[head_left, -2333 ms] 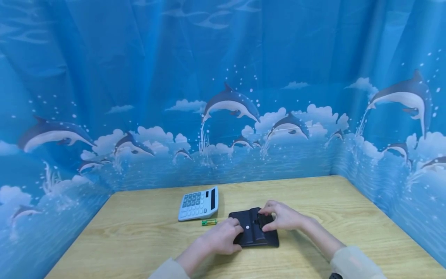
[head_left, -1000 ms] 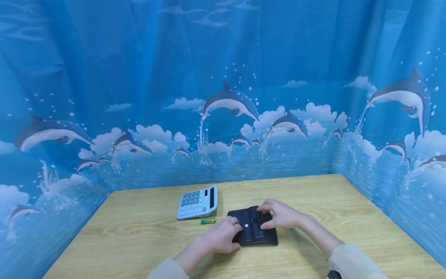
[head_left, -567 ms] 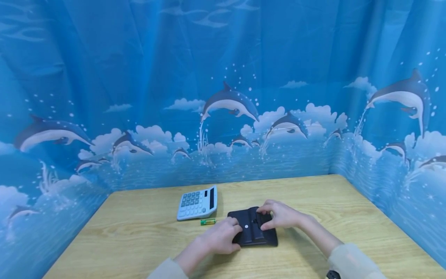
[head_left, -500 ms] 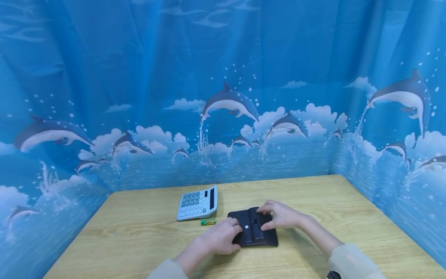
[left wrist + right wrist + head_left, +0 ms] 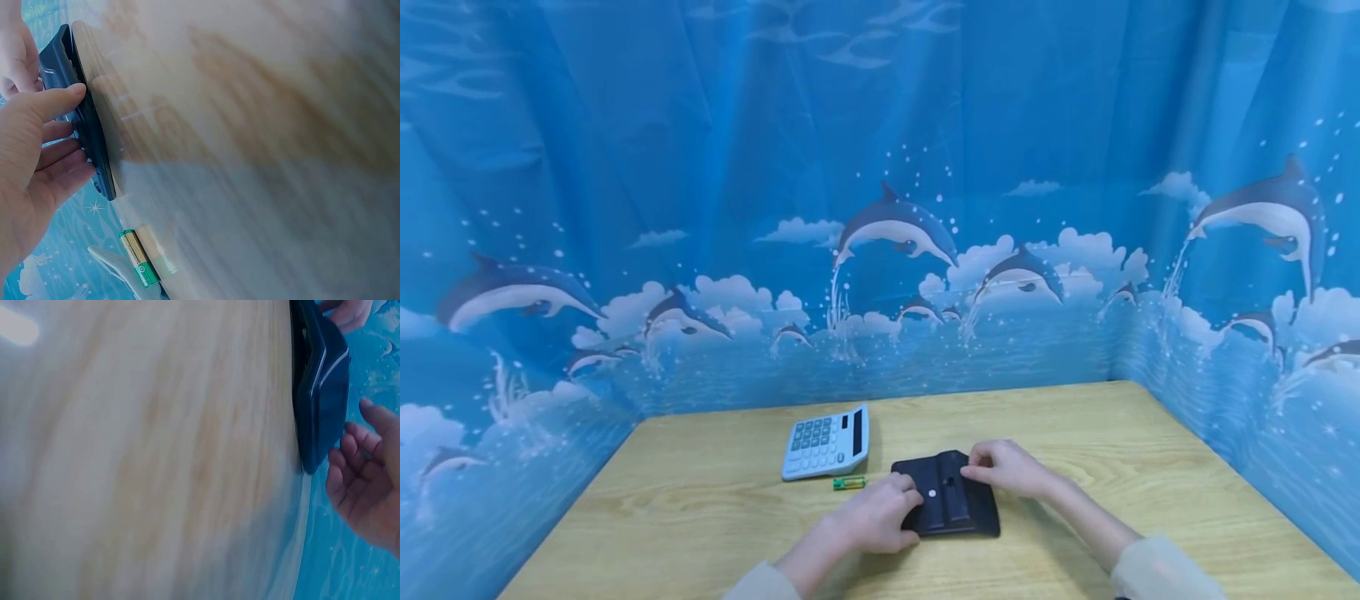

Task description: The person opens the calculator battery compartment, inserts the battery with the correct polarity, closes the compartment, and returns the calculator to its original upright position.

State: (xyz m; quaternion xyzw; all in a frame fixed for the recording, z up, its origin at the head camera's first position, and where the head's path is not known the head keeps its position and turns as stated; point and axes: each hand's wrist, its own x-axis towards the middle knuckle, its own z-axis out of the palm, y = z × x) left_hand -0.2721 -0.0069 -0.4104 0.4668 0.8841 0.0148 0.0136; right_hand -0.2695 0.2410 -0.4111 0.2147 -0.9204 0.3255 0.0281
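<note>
Wallet (image 5: 953, 508): black, probably light, pliable; hold by edges. Left hand (image 5: 880, 512): grips left edge. Right hand (image 5: 1013, 470): fingers loosely parted, apparently empty.

Pale cream sleeves are worn on both arms, and the forearms are left bare beyond them. Only the end of the left sleeve (image 5: 763, 582) is shown in the head view, its plain cloth cut off by the lower edge. More of the right sleeve (image 5: 1167, 573) is seen, loosely fitted and marked by a faint pinkish patch. Beside it, a small dark object (image 5: 1122, 597) is barely caught and cannot be identified. The left hand (image 5: 880, 510) and right hand (image 5: 1011, 468) are uncovered.
</note>
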